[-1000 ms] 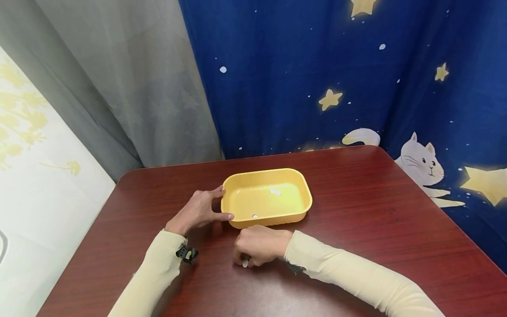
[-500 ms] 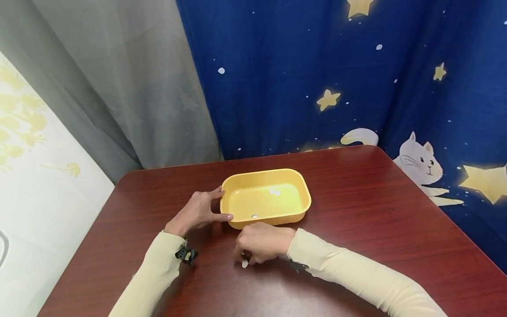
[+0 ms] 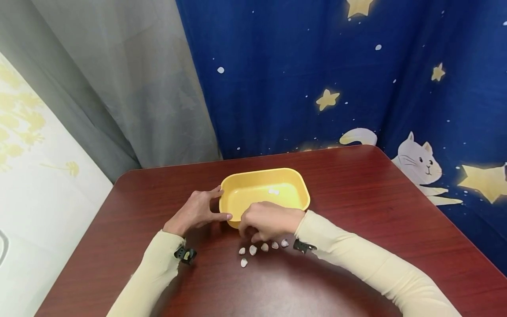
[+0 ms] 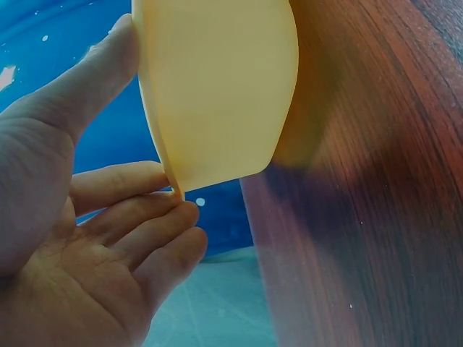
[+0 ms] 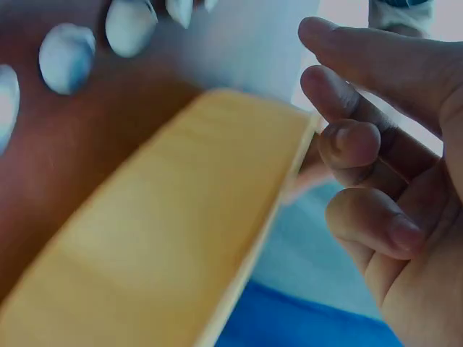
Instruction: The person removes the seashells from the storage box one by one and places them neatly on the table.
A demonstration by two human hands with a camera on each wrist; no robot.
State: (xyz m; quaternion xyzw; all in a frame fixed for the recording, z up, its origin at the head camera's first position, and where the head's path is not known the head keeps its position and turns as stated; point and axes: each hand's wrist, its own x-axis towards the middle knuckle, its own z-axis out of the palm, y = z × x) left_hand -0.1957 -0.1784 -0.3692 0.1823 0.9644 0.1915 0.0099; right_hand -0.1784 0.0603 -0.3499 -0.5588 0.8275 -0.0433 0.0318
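Note:
A yellow rectangular bin (image 3: pixel 256 172) sits on the dark red table. My left hand (image 3: pixel 196 212) rests at its left end, the thumb on the near corner of the rim and the fingers at the far corner; the left wrist view shows these fingers (image 4: pixel 160 242) fairly straight against the rim. My right hand (image 3: pixel 266 219) is over the bin's near side, fingers loosely bent and holding nothing, palm visible in the right wrist view. Just below it lie several small white shells in a row, such as one shell (image 3: pixel 253 250), with a single shell (image 3: pixel 243 263) nearer me.
Inside the bin shows a small white patch (image 3: pixel 273 191) near the far wall. The table (image 3: pixel 356 189) ends at a blue star-patterned curtain (image 3: pixel 277 88) and a grey curtain (image 3: pixel 158 88). A white panel (image 3: pixel 47 211) stands on the left.
My right hand has let go of a white shell, leaving it on the table, and has moved up over the bin's near rim. The row of shells is now uncovered. The left hand stays put.

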